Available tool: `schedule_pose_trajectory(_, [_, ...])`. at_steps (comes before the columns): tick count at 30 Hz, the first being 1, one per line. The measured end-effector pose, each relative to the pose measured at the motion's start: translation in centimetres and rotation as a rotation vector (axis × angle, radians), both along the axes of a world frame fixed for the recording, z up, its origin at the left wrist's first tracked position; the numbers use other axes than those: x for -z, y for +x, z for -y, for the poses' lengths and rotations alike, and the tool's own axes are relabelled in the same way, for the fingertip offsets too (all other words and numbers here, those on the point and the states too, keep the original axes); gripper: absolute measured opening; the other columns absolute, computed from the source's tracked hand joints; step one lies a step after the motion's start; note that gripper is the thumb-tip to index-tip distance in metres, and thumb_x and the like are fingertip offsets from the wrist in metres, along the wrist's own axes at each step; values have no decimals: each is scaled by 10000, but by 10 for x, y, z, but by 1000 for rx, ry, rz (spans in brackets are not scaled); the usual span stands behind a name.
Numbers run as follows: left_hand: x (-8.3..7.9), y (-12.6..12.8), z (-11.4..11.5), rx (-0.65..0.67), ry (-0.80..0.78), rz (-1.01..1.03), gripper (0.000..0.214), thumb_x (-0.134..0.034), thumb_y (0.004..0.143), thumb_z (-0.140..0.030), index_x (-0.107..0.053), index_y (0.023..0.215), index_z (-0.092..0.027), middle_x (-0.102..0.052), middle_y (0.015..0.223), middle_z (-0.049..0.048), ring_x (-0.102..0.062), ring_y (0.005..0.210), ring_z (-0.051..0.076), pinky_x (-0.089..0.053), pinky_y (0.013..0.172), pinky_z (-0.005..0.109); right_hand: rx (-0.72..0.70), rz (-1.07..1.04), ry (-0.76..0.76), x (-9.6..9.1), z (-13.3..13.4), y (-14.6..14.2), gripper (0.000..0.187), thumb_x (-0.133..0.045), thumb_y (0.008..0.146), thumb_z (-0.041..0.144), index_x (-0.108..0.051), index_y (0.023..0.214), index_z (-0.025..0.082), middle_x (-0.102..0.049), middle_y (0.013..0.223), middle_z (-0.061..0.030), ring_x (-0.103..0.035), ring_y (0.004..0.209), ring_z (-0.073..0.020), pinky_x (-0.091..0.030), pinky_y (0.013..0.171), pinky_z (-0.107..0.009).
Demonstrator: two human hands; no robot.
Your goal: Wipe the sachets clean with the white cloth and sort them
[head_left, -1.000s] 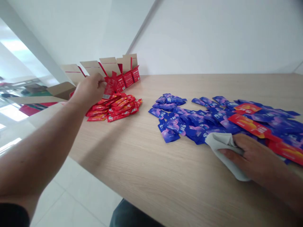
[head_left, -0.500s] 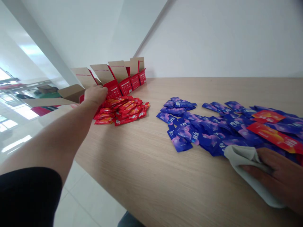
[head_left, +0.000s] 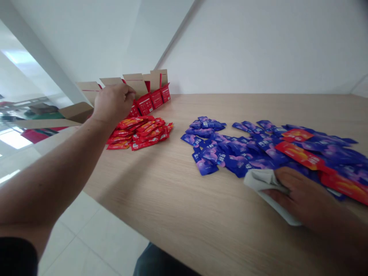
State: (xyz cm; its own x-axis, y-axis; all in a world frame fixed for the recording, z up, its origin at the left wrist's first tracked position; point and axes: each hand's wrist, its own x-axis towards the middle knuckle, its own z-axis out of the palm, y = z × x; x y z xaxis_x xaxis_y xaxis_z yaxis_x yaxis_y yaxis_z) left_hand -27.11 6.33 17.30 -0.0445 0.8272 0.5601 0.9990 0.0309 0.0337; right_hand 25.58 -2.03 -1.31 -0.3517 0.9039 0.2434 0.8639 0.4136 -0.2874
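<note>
My left hand (head_left: 113, 102) reaches out to the far left of the table, fingers curled in a pinch at the flap of one of the open red cardboard boxes (head_left: 143, 100); what it pinches is hidden. Just below it lies a pile of red sachets (head_left: 139, 133). My right hand (head_left: 301, 193) rests flat on a white cloth (head_left: 263, 183) at the near edge of a spread of blue sachets (head_left: 230, 147).
A row of open red boxes with brown flaps (head_left: 156, 90) stands at the back left by the wall. Some longer red packets (head_left: 301, 153) lie on the blue sachets at the right. The wooden table (head_left: 184, 199) ends at the left over a tiled floor.
My left hand has risen from the red sachet pile up to the box flaps. The right hand stays on the cloth; the view shifted slightly.
</note>
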Motion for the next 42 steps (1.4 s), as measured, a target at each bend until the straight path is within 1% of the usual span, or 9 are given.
schedule_pose_trajectory(5, [14,101,7,180,47,-69,384,-502,995,-396,-724,1231,-190,-754,1092,25,-633,959,186,-448,886,291,-174,47,-5,-18,9,-22,201,-578,986,364,-634,1037,178,-655,1062,-107,-632,1005,-253,-490,864,-361])
schedule_pose_trajectory(10, [46,216,3,589,-118,14,279,-611,913,-361,-778,1097,-233,-784,994,19,-693,880,200,-482,791,282,-244,51,8,-19,5,-29,211,-635,975,332,-657,1090,157,-656,1078,-104,-610,1021,-234,-481,889,-341])
schedule_pose_trajectory(15, [76,322,-11,928,-290,-122,307,-531,947,-337,-750,1138,-238,-786,1063,34,-714,976,225,-506,861,301,-289,28,29,-20,4,-32,190,-668,963,309,-664,1077,158,-664,1066,-94,-608,1037,-221,-480,916,-337])
schedule_pose_trajectory(18, [89,371,-31,972,-337,-205,337,-477,968,-296,-740,1170,-233,-785,1089,56,-719,996,226,-517,859,303,-295,13,41,-20,2,-33,204,-674,961,318,-668,1080,151,-672,1060,-96,-617,1024,-222,-489,900,-340])
schedule_pose_trajectory(22, [97,422,-58,1058,-337,-319,461,-445,959,-197,-649,1372,-216,-733,1299,93,-667,1202,230,-489,1004,316,-313,9,53,-18,-1,-34,231,-688,953,336,-677,1082,145,-680,1070,-100,-625,1033,-231,-500,905,-345])
schedule_pose_trajectory(26, [106,454,-75,1141,-433,-502,586,-548,918,-250,-535,1500,-178,-663,1399,159,-627,1253,282,-472,1050,363,-330,4,63,-17,-2,-36,246,-684,956,345,-688,1095,142,-686,1084,-106,-633,1039,-235,-511,910,-347])
schedule_pose_trajectory(30, [114,467,-85,1156,-489,-605,642,-640,865,-335,-543,1482,-188,-655,1365,171,-628,1210,306,-489,1009,384,-331,1,64,-17,-2,-37,244,-680,958,352,-690,1103,155,-687,1082,-107,-643,1021,-237,-522,888,-356])
schedule_pose_trajectory(35, [107,463,-89,1150,-356,-578,481,-663,833,-276,-655,1305,-181,-680,1240,140,-647,1121,285,-499,933,355,-331,3,54,-20,-1,-36,237,-674,959,352,-682,1107,167,-681,1100,-102,-643,1013,-236,-524,863,-353])
schedule_pose_trajectory(42, [94,435,-66,1078,-298,-485,270,-504,932,-251,-734,1055,-182,-710,1036,110,-678,980,252,-495,846,340,-346,-4,25,-21,0,-34,239,-677,956,334,-678,1111,151,-672,1078,-104,-632,1017,-241,-514,881,-354])
